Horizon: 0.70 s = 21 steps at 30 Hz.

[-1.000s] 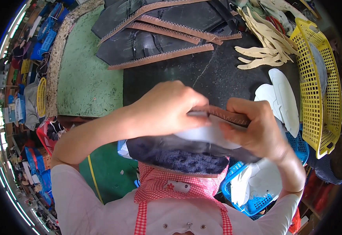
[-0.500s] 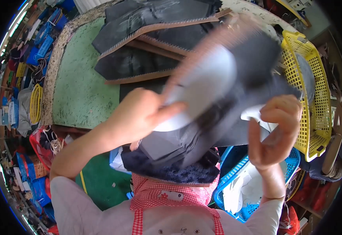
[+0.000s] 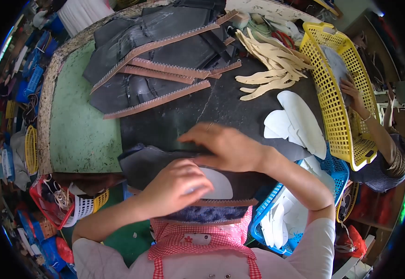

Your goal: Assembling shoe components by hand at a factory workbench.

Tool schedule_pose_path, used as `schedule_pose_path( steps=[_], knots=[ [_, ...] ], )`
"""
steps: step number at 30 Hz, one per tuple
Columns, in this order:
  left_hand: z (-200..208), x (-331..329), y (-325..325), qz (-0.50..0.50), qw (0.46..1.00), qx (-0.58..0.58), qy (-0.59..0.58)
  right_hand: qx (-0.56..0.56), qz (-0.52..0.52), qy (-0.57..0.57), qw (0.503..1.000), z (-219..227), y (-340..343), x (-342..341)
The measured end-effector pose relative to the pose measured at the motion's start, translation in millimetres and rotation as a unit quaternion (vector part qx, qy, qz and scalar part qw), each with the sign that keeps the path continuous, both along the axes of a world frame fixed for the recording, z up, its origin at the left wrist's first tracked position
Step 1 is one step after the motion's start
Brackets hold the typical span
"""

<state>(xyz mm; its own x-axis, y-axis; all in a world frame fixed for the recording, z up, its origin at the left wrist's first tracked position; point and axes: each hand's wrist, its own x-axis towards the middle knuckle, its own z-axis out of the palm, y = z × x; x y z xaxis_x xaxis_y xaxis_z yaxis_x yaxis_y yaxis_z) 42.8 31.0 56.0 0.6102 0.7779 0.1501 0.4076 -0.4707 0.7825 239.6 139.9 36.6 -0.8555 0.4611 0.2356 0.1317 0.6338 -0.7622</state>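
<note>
Black panel (image 3: pixel 245 185) lies beneath left grip (image 3: pixel 177 183) and right grip (image 3: pixel 225 146) — both bent (opening and hold unclear).

We saw cream strips (image 3: pixel 277 65) heaped near a yellow basket (image 3: pixel 327 93), and a red basket (image 3: pixel 45 208) beside the desk's (image 3: pixel 48 107) left part.

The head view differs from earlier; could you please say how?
The dark piece has turned, brown edge now on the near side. The right hand is back over it, beside the left hand. A co-worker's hand has reached the yellow basket. The dark stack stayed.
</note>
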Motion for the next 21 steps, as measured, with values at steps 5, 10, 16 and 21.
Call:
schedule_pose_path(
  steps=[5,10,16,21],
  knots=[
    [16,-6,37,0.017,0.999,-0.032,-0.013,0.152,-0.248,-0.063,0.955,16,51,69],
    [-9,36,134,0.136,0.989,-0.046,-0.033,0.214,-0.317,-0.131,0.915,7,73,98],
    [-23,79,196,0.153,0.964,-0.213,0.040,0.143,-0.336,-0.022,0.931,-7,78,102],
    [-30,76,210,0.063,0.917,-0.389,-0.060,0.088,-0.357,0.001,0.930,-4,76,102]
  ],
)
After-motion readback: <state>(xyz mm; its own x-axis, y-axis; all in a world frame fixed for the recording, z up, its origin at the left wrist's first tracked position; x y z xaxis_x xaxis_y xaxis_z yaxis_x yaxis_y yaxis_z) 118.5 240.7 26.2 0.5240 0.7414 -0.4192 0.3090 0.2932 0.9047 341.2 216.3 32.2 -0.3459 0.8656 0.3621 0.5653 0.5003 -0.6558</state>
